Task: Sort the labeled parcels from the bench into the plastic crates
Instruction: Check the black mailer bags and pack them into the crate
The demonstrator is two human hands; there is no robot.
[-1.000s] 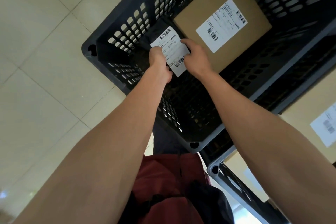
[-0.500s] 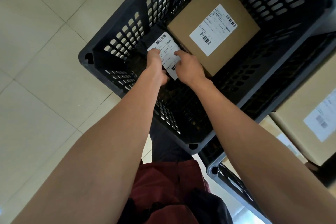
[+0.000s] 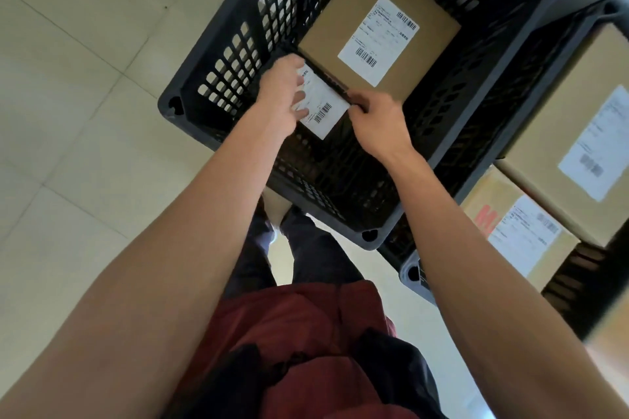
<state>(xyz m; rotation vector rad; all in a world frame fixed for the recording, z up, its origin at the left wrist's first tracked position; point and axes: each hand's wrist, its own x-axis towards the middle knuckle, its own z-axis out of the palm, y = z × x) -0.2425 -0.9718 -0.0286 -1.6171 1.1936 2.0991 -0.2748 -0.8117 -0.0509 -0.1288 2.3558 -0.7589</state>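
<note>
A small black parcel with a white barcode label (image 3: pixel 323 110) lies low inside the dark slotted plastic crate (image 3: pixel 218 58). My left hand (image 3: pixel 282 92) rests on its left side, fingers spread over the label. My right hand (image 3: pixel 377 122) pinches its right edge. Just beyond, a flat brown cardboard parcel (image 3: pixel 343 13) with a white label sits on the crate floor.
A second dark crate (image 3: pixel 413 270) stands to the right, holding a large brown labeled box (image 3: pixel 558 102) and a smaller labeled box (image 3: pixel 520 235). Pale tiled floor (image 3: pixel 85 78) lies to the left. My legs and red shirt are below the crate.
The small black parcel has sunk lower into the crate beside the brown parcel. My left hand's fingers have loosened and spread over the label; the view has shifted left.
</note>
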